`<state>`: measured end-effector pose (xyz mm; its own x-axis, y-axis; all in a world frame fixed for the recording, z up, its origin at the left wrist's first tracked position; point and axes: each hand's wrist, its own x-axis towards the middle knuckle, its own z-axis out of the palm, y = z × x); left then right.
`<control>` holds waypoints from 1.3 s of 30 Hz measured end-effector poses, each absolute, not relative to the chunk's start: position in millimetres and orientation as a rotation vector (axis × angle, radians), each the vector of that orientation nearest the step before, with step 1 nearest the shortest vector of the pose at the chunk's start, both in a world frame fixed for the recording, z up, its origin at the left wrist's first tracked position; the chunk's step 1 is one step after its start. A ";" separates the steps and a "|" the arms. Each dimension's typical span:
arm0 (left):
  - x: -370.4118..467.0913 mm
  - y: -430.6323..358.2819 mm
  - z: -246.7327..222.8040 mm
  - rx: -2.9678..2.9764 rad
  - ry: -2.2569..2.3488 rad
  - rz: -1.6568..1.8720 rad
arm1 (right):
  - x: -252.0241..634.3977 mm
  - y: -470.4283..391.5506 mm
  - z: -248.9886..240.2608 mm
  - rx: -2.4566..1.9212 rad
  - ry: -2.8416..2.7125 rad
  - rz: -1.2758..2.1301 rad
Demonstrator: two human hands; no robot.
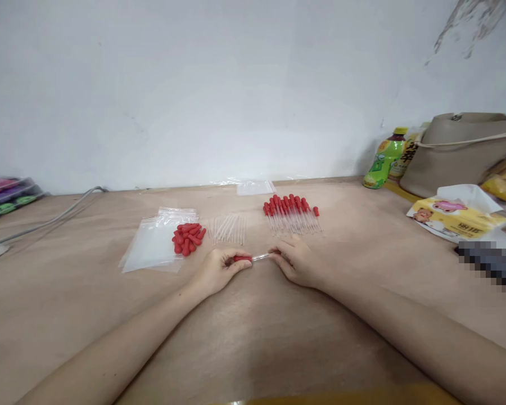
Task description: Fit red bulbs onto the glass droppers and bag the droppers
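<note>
Between thumb and fingers, my left hand pinches a red rubber dropper bulb. A clear glass dropper tube reaches from the bulb's open end to my right hand, whose fingers are closed on its other end. How deep the tube sits in the bulb I cannot tell. Beyond my left hand lies a heap of loose red bulbs on clear plastic bags. Several bare glass tubes lie side by side in the middle. Behind my right hand are rows of droppers with red bulbs fitted.
Another plastic bag lies by the wall. To the right stand a green bottle and a taupe bag, with a yellow tissue pack and a dark, blurred-out object nearer. A grey cable crosses the left side.
</note>
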<state>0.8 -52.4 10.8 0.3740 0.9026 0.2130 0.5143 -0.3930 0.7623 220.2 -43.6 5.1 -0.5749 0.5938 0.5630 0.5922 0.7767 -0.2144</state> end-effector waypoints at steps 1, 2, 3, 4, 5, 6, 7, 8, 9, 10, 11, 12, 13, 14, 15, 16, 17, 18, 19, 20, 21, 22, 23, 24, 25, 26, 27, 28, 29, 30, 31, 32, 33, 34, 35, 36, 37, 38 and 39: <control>1.3 -52.7 11.0 2.051 1.219 0.848 | 219.2 -44.5 4.9 -0.892 -2.325 -0.012; 1.7 -53.1 11.2 2.054 1.222 0.853 | 218.0 -45.5 4.7 -0.912 -2.313 -0.031; 2.2 -53.5 11.3 2.050 1.228 0.863 | 216.7 -46.6 4.4 -0.934 -2.301 -0.051; 2.6 -54.0 11.2 2.040 1.237 0.880 | 215.5 -47.8 4.0 -0.956 -2.286 -0.070; 2.9 -54.5 11.0 2.026 1.246 0.900 | 214.3 -48.8 3.6 -0.972 -2.270 -0.085; 3.2 -55.0 10.7 2.012 1.248 0.920 | 213.4 -49.6 3.3 -0.983 -2.254 -0.094; 3.5 -55.4 10.1 2.002 1.242 0.937 | 212.6 -50.1 3.1 -0.986 -2.247 -0.096; 3.7 -55.9 9.5 1.999 1.230 0.943 | 212.0 -50.5 3.2 -0.983 -2.251 -0.092; 3.8 -56.3 8.9 2.004 1.214 0.942 | 211.5 -50.7 3.5 -0.979 -2.262 -0.084; 3.9 -56.7 8.4 2.017 1.196 0.936 | 211.0 -50.9 4.0 -0.977 -2.280 -0.070; 4.0 -57.0 7.9 2.034 1.180 0.928 | 210.4 -51.1 4.8 -0.979 -2.303 -0.051; 4.0 -57.2 7.6 2.051 1.170 0.922 | 209.7 -51.4 5.8 -0.987 -2.323 -0.030; 4.0 -57.5 7.4 2.067 1.165 0.921 | 208.8 -51.9 6.8 -1.003 -2.339 -0.005; 4.1 -57.6 7.3 2.082 1.164 0.925 | 207.7 -52.6 7.8 -1.025 -2.349 0.025; 4.1 -57.8 7.4 2.094 1.163 0.935 | 206.5 -53.5 8.8 -1.049 -2.354 0.058; 4.2 -57.9 7.6 2.107 1.165 0.943 | 205.2 -54.5 9.5 -1.072 -2.356 0.092; 4.2 -58.1 7.8 2.120 1.167 0.951 | 203.9 -55.7 10.1 -1.095 -2.354 0.124; 4.2 -58.3 7.9 2.133 1.168 0.953 | 202.7 -56.8 10.4 -1.116 -2.353 0.155; 4.1 -58.5 7.8 2.149 1.167 0.950 | 201.5 -57.8 10.7 -1.135 -2.354 0.183; 3.8 -58.7 7.4 2.167 1.163 0.946 | 200.3 -58.7 10.8 -1.157 -2.355 0.209; 3.5 -58.8 6.8 2.188 1.159 0.938 | 199.3 -59.3 10.8 -1.179 -2.358 0.234; 3.0 -58.8 5.9 2.209 1.154 0.928 | 198.4 -59.7 11.0 -1.200 -2.360 0.260; 2.4 -58.5 4.9 2.227 1.149 0.923 | 197.6 -59.9 11.2 -1.219 -2.360 0.289; 1.8 -58.1 3.9 2.245 1.143 0.918 | 196.9 -59.9 11.6 -1.235 -2.361 0.320; 1.1 -57.4 3.0 2.262 1.135 0.914 | 196.3 -59.9 12.3 -1.247 -2.361 0.350; 0.6 -56.4 2.4 2.277 1.123 0.913 | 195.9 -59.9 13.3 -1.254 -2.362 0.379; 0.1 -55.2 2.2 2.291 1.106 0.918 | 195.6 -60.2 14.6 -1.257 -2.363 0.400; -0.2 -53.9 2.5 2.305 1.086 0.938 | 195.6 -60.8 16.4 -1.253 -2.367 0.409; -0.4 -52.5 3.3 2.315 1.066 0.969 | 195.7 -61.7 18.6 -1.242 -2.373 0.402; -0.6 -51.1 4.4 2.318 1.050 1.005 | 196.2 -62.9 21.0 -1.224 -2.384 0.376; -0.7 -49.7 5.8 2.313 1.043 1.041 | 197.1 -64.2 23.6 -1.200 -2.402 0.336; -0.8 -48.3 7.1 2.299 1.052 1.064 | 198.3 -65.3 26.2 -1.176 -2.427 0.290; -1.1 -47.1 8.4 2.277 1.081 1.075 | 199.9 -65.8 28.7 -1.159 -2.451 0.250; -1.4 -46.0 9.5 2.249 1.132 1.081 | 201.8 -65.4 31.0 -1.157 -2.470 0.235; -1.9 -45.1 10.2 2.221 1.199 1.081 | 203.9 -63.6 33.0 -1.178 -2.477 0.249; -2.4 -44.5 10.7 2.202 1.273 1.078 | 205.9 -60.3 34.7 -1.220 -2.468 0.290; -3.0 -44.1 11.0 2.197 1.343 1.069 | 207.5 -55.3 36.1 -1.284 -2.436 0.341; -3.4 -44.0 11.1 2.218 1.394 1.044 | 208.6 -48.7 37.1 -1.360 -2.383 0.386; -3.7 -44.3 11.2 2.266 1.420 1.010 | 208.7 -40.7 37.8 -1.437 -2.320 0.411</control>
